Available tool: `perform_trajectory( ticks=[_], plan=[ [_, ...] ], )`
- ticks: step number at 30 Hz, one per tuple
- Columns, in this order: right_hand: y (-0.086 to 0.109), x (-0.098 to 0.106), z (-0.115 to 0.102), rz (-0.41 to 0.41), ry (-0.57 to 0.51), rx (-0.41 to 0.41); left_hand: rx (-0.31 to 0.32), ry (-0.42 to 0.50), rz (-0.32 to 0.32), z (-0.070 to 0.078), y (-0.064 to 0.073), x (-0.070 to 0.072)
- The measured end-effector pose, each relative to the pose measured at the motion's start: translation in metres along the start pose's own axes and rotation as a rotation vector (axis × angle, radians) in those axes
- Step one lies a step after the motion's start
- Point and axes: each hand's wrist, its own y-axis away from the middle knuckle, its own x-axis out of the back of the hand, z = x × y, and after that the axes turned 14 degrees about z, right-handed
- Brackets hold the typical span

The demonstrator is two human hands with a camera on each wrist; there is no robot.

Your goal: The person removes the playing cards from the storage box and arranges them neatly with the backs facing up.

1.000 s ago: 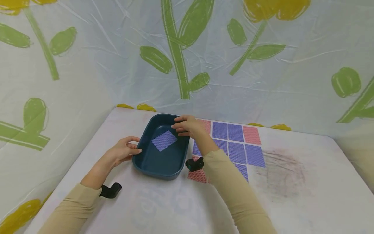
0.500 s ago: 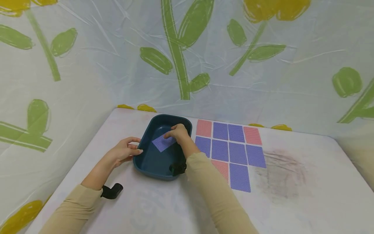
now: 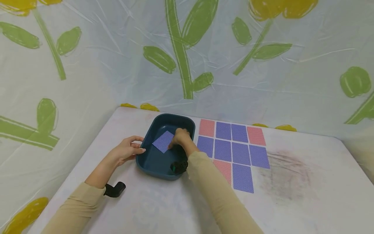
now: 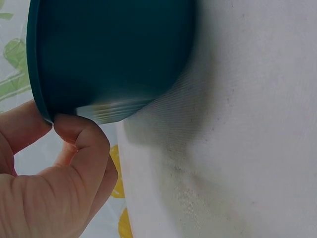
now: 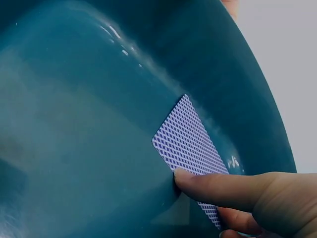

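A dark teal rectangular tub point(image 3: 156, 167) stands at the left of the table. My left hand point(image 3: 128, 151) pinches its left rim; in the left wrist view the thumb point(image 4: 22, 126) and curled fingers meet at the tub's edge. Inside lies one blue-and-white patterned playing card point(image 3: 162, 141), back side up. My right hand point(image 3: 181, 138) reaches into the tub and pinches this card. In the right wrist view the thumb point(image 5: 213, 188) presses one long edge of the card point(image 5: 185, 139), with other fingertips at its lower end, partly hidden behind the thumb.
Right of the tub, several blue-backed playing cards point(image 3: 243, 177) and red-backed cards point(image 3: 206, 127) lie in rows. My right forearm point(image 3: 217, 191) covers part of the nearest row. A flower-printed sheet point(image 3: 122, 65) hangs behind the white table point(image 3: 309, 185).
My right hand has moved from above the tub's right rim down inside to the card. The card has turned a little. The left hand stays on the rim.
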Motion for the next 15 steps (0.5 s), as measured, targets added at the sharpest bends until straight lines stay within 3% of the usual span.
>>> perform_trajectory(
  ticks=[9, 15],
  plan=[
    [-0.0035, -0.0036, 0.0050, 0.026, -0.125, 0.026, 0.007, -0.008, 0.001, 0.0003, -0.0006, 0.0000],
    [-0.0045, -0.0054, 0.0048, 0.050, -0.051, 0.082, 0.010, -0.005, 0.002, -0.0003, -0.0018, -0.0010]
  ],
)
